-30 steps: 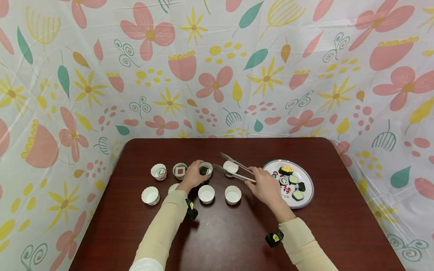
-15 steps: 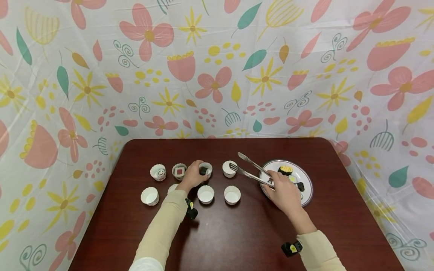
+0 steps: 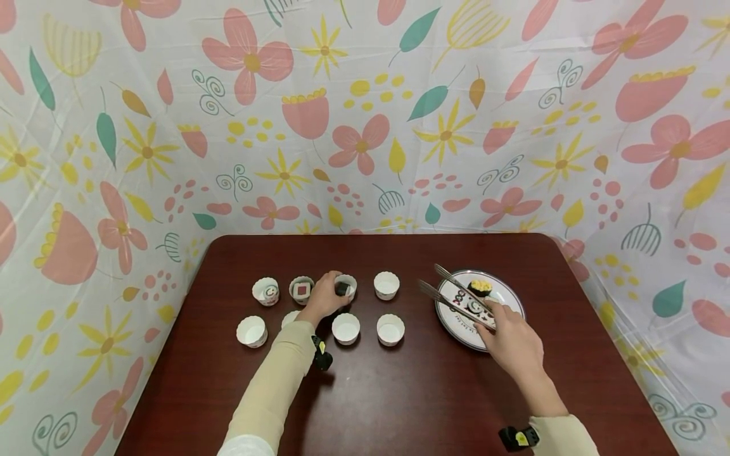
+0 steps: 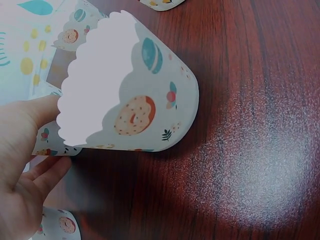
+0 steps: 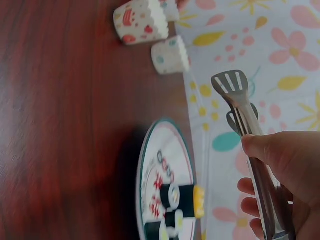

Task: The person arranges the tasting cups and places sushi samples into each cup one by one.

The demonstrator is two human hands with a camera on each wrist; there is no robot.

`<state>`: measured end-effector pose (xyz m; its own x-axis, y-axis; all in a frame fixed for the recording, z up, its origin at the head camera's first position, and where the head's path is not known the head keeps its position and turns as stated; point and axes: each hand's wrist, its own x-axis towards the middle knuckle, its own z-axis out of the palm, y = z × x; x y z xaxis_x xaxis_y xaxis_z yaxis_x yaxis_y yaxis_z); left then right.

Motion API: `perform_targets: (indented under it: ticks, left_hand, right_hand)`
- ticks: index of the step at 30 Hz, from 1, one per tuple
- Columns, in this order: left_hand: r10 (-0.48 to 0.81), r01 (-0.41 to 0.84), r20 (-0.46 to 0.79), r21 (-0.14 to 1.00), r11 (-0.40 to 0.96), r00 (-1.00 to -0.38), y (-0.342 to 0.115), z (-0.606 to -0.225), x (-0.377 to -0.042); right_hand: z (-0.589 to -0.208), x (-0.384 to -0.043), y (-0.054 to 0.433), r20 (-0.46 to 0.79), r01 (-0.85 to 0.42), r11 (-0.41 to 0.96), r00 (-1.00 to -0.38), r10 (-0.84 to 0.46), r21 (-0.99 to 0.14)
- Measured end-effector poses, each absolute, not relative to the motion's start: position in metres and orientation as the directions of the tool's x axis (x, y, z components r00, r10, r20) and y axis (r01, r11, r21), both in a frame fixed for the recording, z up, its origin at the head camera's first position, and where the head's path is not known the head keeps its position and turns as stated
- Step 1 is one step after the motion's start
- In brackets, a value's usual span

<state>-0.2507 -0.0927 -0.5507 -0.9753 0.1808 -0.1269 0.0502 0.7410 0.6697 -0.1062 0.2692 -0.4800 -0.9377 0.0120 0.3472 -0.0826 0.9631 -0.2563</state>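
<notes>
In the head view my left hand (image 3: 324, 300) holds the side of a white scalloped paper cup (image 3: 352, 283) in the back row. A black-wrapped sushi piece (image 3: 342, 289) sits in that cup. The left wrist view shows my fingers at this cup (image 4: 57, 142), partly hidden behind a nearer cup (image 4: 155, 100). My right hand (image 3: 516, 342) grips metal tongs (image 5: 262, 192), whose slotted ends are apart with nothing between them. They hang over a white oval plate (image 3: 464, 335) bearing several sushi pieces, one topped yellow (image 3: 481, 287). The hand and tongs cover some pieces.
To the left, one cup (image 3: 258, 288) holds a swirl roll and another (image 3: 293, 294) a red-centred piece. More white cups stand near, including one at back right (image 3: 386, 285) and two in front (image 3: 346, 329). A floral cloth (image 3: 365, 190) hangs behind the brown table (image 3: 388, 392).
My right hand has carried the tongs rightward from near the cups to over the plate. My left hand has stayed at the same cup.
</notes>
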Motion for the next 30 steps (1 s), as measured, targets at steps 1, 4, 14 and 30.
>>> perform_targets:
  ticks: [1,4,14,30]
  left_hand:
    - [0.181,0.051,-0.126,0.671,0.74,-0.975,-0.093,-0.551,-0.251]
    - [0.181,0.054,-0.121,0.672,0.738,-0.976,-0.093,-0.552,-0.251]
    - [0.173,0.048,-0.121,0.67,0.741,-0.977,-0.093,-0.552,-0.251]
    - [0.178,0.056,-0.113,0.673,0.737,-0.977,-0.093,-0.551,-0.25]
  right_hand:
    - [-0.48,-0.104,0.272,0.333,-0.067,0.962,-0.943,0.026,-0.264]
    - [-0.482,-0.097,0.281,0.285,-0.02,0.961,-0.957,0.062,-0.277]
    - [-0.495,-0.085,0.305,0.326,-0.007,0.964,-0.942,0.084,-0.268]
    - [-0.498,-0.074,0.323,0.27,0.059,0.969,-0.955,0.125,-0.24]
